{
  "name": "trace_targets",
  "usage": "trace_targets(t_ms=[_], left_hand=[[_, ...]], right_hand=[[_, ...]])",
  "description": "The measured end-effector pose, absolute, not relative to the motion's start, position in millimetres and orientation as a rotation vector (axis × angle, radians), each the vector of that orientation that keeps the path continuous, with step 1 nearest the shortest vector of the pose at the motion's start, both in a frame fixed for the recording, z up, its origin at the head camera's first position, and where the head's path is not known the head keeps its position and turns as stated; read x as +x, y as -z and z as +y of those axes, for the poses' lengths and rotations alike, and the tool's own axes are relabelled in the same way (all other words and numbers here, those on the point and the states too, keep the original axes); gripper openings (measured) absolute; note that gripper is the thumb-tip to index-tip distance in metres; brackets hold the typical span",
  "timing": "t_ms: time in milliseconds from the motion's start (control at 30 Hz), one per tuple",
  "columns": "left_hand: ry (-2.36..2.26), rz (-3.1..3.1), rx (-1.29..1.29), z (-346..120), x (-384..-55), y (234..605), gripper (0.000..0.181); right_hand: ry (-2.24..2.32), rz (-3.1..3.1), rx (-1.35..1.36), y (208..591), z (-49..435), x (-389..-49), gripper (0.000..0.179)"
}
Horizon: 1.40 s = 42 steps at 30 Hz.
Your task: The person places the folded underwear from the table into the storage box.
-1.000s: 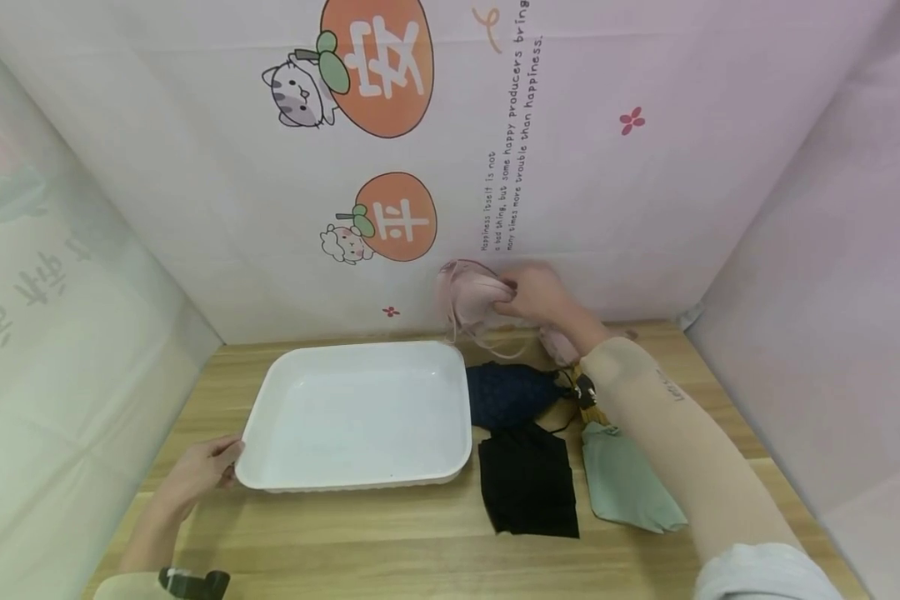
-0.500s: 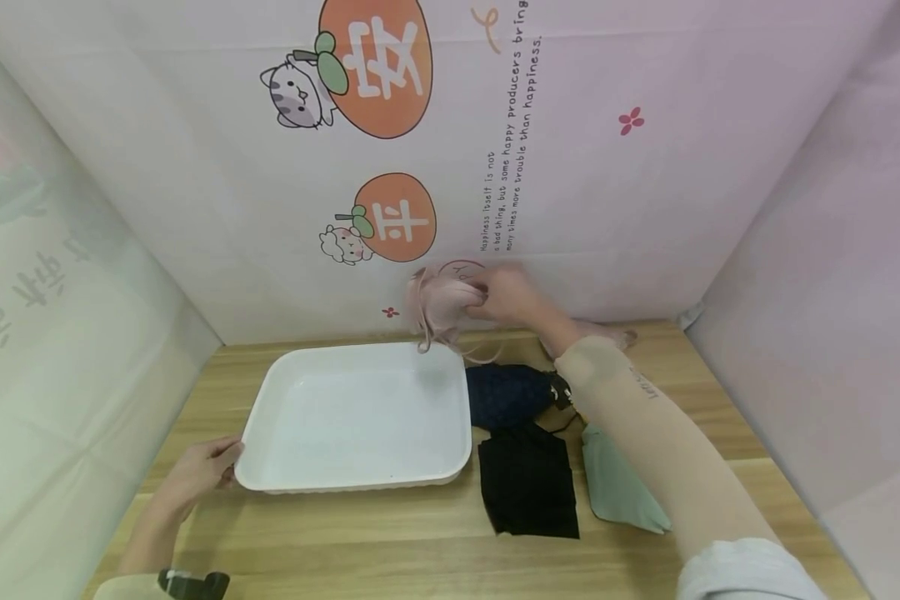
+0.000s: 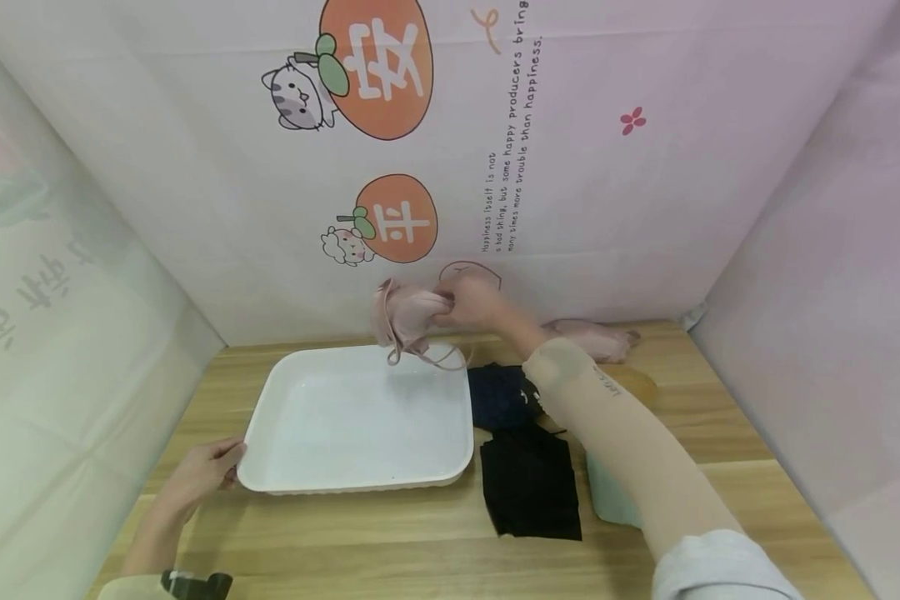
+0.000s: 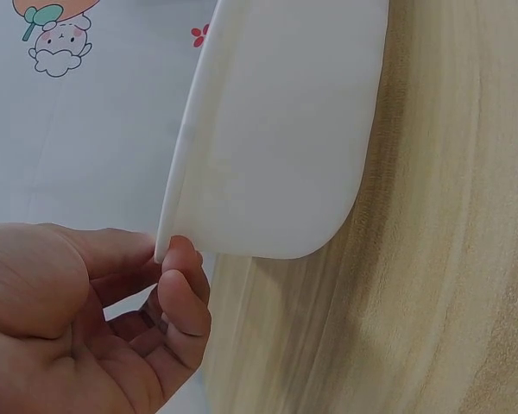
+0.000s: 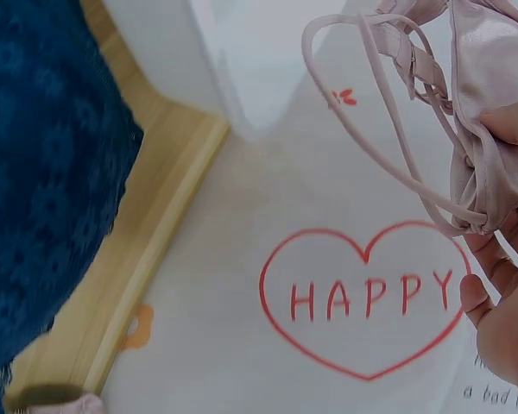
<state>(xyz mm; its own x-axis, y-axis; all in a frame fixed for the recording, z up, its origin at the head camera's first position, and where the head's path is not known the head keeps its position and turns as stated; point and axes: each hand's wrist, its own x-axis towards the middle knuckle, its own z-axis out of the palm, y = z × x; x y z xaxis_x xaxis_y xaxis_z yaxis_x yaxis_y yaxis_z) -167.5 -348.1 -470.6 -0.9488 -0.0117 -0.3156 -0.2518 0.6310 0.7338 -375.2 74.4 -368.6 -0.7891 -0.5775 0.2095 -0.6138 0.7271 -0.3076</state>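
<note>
Pink garment (image 3: 408, 315): now overlaps the upper-right part of the white tray (image 3: 356, 425); its strap loops hang across the tray's far rim. From where I stand it appears lifted and not yet set down, so I judge the carry partway.
Right hand (image 3: 468, 302): grips the pink garment between thumb and fingers, just above the centre of the frame.
Left hand (image 3: 204, 468): pinches the tray's rim at its lower-left corner, likely as a steadying hold; position unchanged.
Right sleeve (image 3: 607, 417): lies farther left than one second ago; covers more of the green cloth (image 3: 609, 492) and the right end of the navy garment (image 3: 495, 396).
Second pink garment (image 3: 591, 337): right of centre, at the wall's foot; shows far more fully than one second ago.
Black garment (image 3: 532, 487): lower right of centre; same place.
</note>
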Motion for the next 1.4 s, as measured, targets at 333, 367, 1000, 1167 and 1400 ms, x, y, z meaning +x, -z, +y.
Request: trace_targets(t_ms=[333,367,1000,1167,1400], left_hand=[[-1.229,2.574,-0.212,-348,-165,472,0.050],[-1.231,2.575,-0.215,-348,-165,472,0.050],[-1.227,2.588,-0.222,-351,-166,474,0.048],[-1.225,2.585,-0.225,-350,-166,474,0.049],[-1.237,2.574,-0.216,-350,-169,472,0.051]], right_hand=[[-0.716,-2.868,0.962,384,39,-369,0.026],[-0.712,-2.876,0.960,384,36,-369,0.027],[-0.479,-2.816,1.138,402,-18,-370,0.025],[-0.463,-2.811,1.165,408,-29,-368,0.024],[-0.446,-2.817,1.145,417,-44,-366,0.023]])
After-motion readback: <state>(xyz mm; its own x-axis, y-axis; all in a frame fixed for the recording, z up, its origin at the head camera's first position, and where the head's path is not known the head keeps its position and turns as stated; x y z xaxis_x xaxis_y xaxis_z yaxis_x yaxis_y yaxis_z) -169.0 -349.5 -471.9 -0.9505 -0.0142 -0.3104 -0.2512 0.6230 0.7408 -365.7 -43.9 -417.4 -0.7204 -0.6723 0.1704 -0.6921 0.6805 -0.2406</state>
